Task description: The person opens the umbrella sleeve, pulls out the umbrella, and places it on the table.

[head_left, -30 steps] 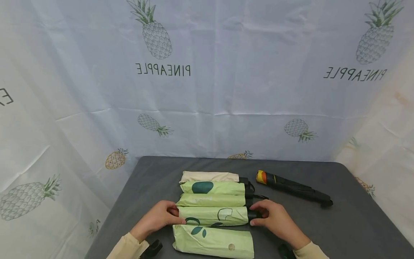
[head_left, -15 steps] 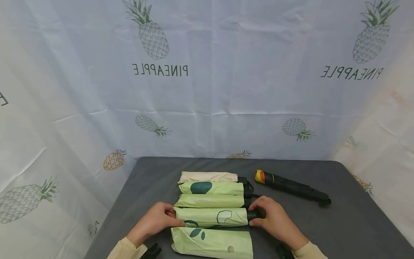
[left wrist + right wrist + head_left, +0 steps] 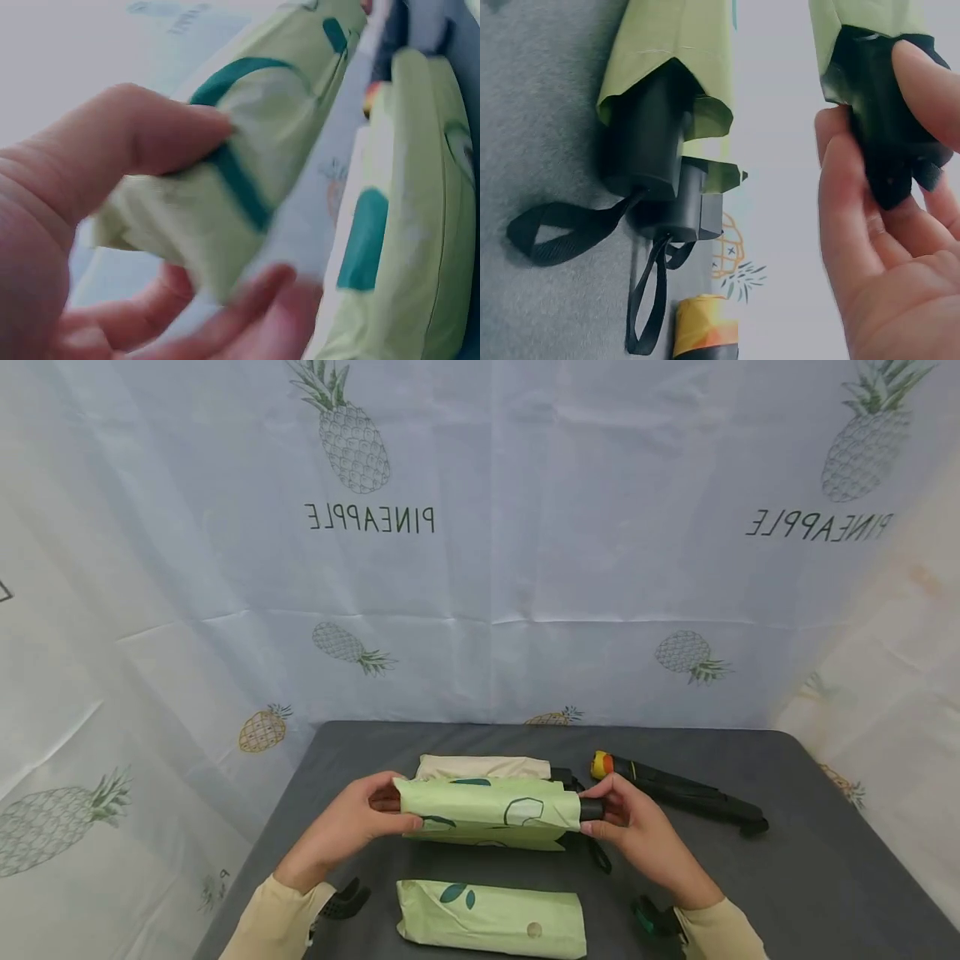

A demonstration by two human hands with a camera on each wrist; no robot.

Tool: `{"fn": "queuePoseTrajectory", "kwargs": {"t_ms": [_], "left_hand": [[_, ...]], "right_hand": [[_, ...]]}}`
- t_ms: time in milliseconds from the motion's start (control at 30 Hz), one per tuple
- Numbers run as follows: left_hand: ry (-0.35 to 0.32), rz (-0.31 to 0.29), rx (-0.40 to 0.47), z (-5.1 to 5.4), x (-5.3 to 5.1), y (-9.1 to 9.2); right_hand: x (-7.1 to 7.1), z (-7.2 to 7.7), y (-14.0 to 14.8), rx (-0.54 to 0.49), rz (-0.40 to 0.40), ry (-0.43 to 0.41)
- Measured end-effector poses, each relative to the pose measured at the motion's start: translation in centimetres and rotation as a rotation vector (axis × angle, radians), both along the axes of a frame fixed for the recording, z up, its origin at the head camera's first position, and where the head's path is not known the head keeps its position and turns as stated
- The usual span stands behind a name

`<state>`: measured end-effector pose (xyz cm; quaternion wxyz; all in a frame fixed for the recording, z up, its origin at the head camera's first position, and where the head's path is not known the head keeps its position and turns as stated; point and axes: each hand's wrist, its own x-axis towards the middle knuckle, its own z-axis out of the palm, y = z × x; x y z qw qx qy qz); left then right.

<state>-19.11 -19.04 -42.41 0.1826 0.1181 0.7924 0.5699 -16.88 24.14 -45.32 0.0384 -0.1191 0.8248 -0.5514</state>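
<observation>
Lifted umbrella: the pale green folded umbrella with dark green avocado print and a black handle (image 3: 480, 802) is now raised off the table, across the back of the row; 0.5 s ago it lay 4th from the far edge.
Left hand: the left hand (image 3: 352, 818) pinches its fabric end, thumb on top.
Right hand: the right hand (image 3: 633, 822) grips the black handle, fingers and thumb around it.
Row behind: a cream folded umbrella (image 3: 483, 767) lies farthest back; a yellow-green folded umbrella (image 3: 487, 838) shows below the lifted umbrella, which partly covers the row in the head view.
Near umbrella: a pale green fabric umbrella with 2 dark leaves (image 3: 491, 918) stays at the near side.
Open room: a wider grey strip than before separates the near umbrella from the row; more surface shows at the left and right.
Right side: a slim black folded umbrella with a yellow and red end (image 3: 682, 793) lies slanted beyond the right hand.
Surface: dark grey, matte table (image 3: 810, 860), rounded far corners.
Room: white curtain (image 3: 600, 568) with pineapples and mirrored "PINEAPPLE" lettering.
</observation>
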Motion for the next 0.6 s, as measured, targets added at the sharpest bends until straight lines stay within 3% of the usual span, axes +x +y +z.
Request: {"fn": "queuePoseTrajectory", "kwargs": {"t_ms": [100,233,367,600], "left_hand": [[-0.051,-0.062,0.135,-0.6,-1.0,0.3],[-0.102,-0.113,0.256,-1.2,-1.6,0.7],[-0.141,-0.112,0.295,-1.5,-1.9,1.0],[-0.152,-0.125,0.297,-1.7,-2.0,1.4]], "right_hand": [[-0.4,-0.1,0.3,-0.038,-0.011,-0.006],[-0.6,0.1,0.4,-0.014,-0.025,-0.023],[-0.7,0.3,0.6,0.003,-0.036,-0.044],[-0.7,0.2,0.9,-0.085,-0.033,-0.099]]}}
